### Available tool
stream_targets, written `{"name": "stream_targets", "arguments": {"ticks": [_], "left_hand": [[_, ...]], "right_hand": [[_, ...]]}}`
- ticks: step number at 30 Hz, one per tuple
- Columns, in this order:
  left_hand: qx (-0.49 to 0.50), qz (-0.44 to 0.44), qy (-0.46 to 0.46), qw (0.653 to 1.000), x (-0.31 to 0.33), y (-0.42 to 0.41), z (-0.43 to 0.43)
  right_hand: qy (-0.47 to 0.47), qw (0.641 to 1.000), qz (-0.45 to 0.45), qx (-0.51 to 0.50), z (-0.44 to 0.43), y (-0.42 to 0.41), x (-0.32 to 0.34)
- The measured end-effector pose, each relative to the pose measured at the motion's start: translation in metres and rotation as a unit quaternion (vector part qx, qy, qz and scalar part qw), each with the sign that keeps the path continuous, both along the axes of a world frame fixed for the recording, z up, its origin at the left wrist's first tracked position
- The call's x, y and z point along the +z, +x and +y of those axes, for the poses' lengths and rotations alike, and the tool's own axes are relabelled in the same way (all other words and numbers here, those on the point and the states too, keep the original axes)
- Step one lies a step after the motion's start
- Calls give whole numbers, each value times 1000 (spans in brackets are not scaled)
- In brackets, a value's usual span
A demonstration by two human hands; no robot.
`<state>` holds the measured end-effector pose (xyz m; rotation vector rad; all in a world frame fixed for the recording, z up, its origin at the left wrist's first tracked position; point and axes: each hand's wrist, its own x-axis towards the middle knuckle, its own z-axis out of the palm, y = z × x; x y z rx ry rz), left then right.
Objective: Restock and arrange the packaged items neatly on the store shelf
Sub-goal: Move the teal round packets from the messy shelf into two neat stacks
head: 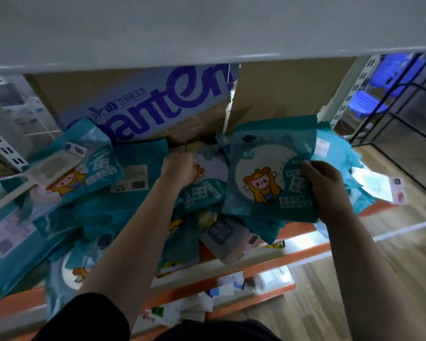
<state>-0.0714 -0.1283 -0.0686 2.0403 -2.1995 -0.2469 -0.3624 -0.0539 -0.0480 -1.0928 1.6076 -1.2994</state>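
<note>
Teal packets (268, 153) bear a yellow cartoon figure; the shelf edge (298, 228) is orange.

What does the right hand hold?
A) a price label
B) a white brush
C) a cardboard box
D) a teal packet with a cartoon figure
D: the right hand grips the side edge of the teal packet, whose front shows a cartoon figure in yellow.

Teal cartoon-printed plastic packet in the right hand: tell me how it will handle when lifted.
Probably light: the right hand holds the teal cartoon-printed plastic packet by one edge only. Likely floppy, since it looks flat and thin. Its glossy film may slide on the heaped teal packets below.
</note>
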Motion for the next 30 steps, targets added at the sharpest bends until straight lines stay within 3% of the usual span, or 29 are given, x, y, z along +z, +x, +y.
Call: {"name": "stream_targets", "arguments": {"ticks": [6, 10, 15, 26, 30], "left_hand": [[58, -54, 12, 997, -6, -6, -18], [100, 47, 33, 993, 0, -10, -28], [94, 167, -15, 981, 17, -16, -26], [45, 243, 72, 966, 54, 26, 18], [81, 272, 6, 959, 58, 52, 50]], "right_hand": [[31, 998, -19, -44, 21, -9, -11], [44, 996, -38, -60, 28, -12, -16], [39, 996, -52, -61, 27, -15, -19], [12, 996, -89, 12, 11, 3, -22], [-8, 992, -99, 77, 0, 21, -15]]}}
